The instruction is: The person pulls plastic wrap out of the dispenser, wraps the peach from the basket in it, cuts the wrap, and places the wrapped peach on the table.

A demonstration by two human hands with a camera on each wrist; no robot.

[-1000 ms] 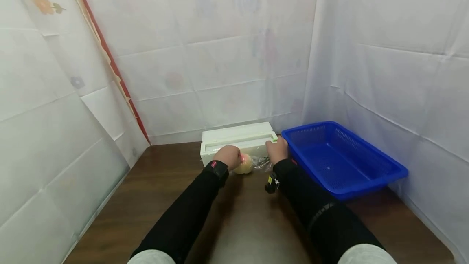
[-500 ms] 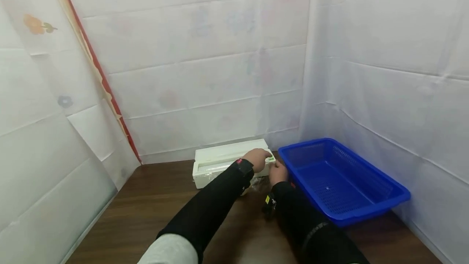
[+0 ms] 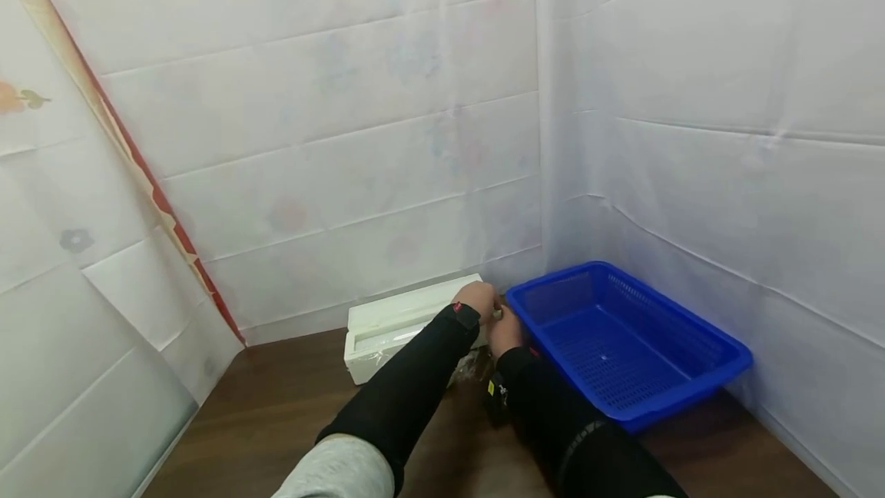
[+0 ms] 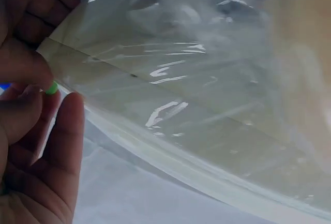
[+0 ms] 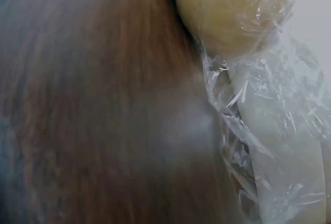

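At the centre of the head view, the green cutter tab [image 4: 50,88] on the white film dispenser [image 3: 394,323] is pinched by the left hand [image 3: 478,298]. The right hand [image 3: 505,329] is beside it; its grip cannot be told. The tab is best slid evenly along the slot while the cling film [image 4: 207,94] is kept taut.

A white cling-film dispenser box [image 3: 404,321] is set on the dark wooden table close to the back wall, its long side slanted and its right end just beside a blue basket. A small green slider [image 4: 50,88] is seen at that end, and clear, crinkled film [image 5: 269,131] is drawn out over the front. A pale yellow, rounded fruit [image 5: 227,12] is partly wrapped in this film, just in front of the box.
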